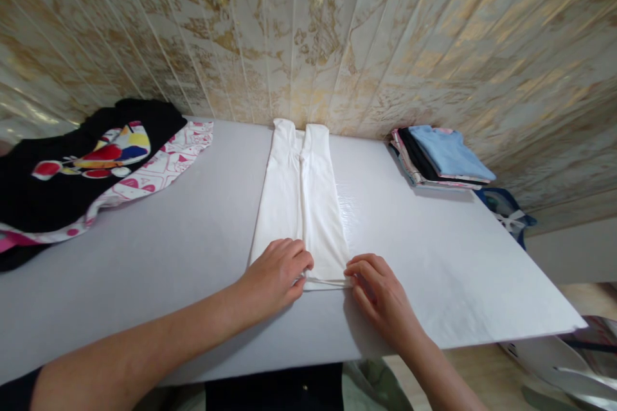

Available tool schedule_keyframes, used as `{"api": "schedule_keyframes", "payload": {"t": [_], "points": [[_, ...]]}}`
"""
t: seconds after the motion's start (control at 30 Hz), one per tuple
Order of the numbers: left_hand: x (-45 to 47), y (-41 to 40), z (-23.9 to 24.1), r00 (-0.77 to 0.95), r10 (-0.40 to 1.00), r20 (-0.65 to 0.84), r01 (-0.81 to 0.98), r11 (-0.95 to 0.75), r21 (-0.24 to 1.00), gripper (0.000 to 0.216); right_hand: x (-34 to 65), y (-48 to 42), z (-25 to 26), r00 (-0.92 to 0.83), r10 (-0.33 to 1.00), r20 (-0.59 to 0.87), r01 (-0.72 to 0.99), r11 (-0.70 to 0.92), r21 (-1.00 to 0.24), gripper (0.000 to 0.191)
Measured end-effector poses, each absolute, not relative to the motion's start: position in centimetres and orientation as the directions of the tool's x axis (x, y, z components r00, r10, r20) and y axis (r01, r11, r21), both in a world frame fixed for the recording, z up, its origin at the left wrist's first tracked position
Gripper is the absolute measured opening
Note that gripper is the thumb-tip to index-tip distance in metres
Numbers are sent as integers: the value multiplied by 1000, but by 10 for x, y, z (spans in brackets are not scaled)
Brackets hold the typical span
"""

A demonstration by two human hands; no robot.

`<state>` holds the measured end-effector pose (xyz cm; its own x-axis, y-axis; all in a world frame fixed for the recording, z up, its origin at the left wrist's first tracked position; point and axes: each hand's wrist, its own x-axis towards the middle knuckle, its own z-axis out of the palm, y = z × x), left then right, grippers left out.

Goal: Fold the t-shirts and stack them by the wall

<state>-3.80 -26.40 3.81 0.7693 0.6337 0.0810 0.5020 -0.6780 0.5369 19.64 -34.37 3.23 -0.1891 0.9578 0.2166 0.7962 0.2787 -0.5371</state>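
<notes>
A white garment (313,205), folded lengthwise into a narrow strip, lies flat on the table, its neck end toward the wall. At its near end, my left hand (279,273) has its fingers curled on the hem, close to the middle fold. My right hand (378,289) pinches the hem at the near right corner. Two layers of cloth edge show between the hands. My left hand covers the garment's near left corner.
On the table's (434,257) left lies a heap of black and pink-patterned clothes (96,160). A stack of folded clothes (438,157), light blue on top, sits at the back right. The patterned wall (299,32) borders the table's far edge. A blue object (508,212) stands beyond the right edge.
</notes>
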Motion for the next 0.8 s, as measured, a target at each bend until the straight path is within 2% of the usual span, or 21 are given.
{"api": "schedule_keyframes", "payload": {"t": [0.1,0.23,0.4,0.57,0.67,0.8], "points": [[-40,-262,45,766,640,61,494,-647,581,19,194,-339,43,-185,952,244,816,287,-502,18],[-43,-251,53,666,739,103,547,-578,606,15,180,-323,54,-216,928,303,801,346,-489,25],[-45,-239,34,587,775,235,633,-620,463,26,157,-292,49,-339,908,247,807,415,-420,40],[-44,-239,5,624,762,173,714,-646,270,51,142,-278,20,-383,913,140,876,407,-259,57],[-45,-240,2,631,755,179,721,-656,225,52,140,-281,9,-388,912,130,892,407,-196,61],[-46,-245,9,636,754,162,723,-656,218,50,142,-283,9,-396,910,120,893,412,-179,61]]}}
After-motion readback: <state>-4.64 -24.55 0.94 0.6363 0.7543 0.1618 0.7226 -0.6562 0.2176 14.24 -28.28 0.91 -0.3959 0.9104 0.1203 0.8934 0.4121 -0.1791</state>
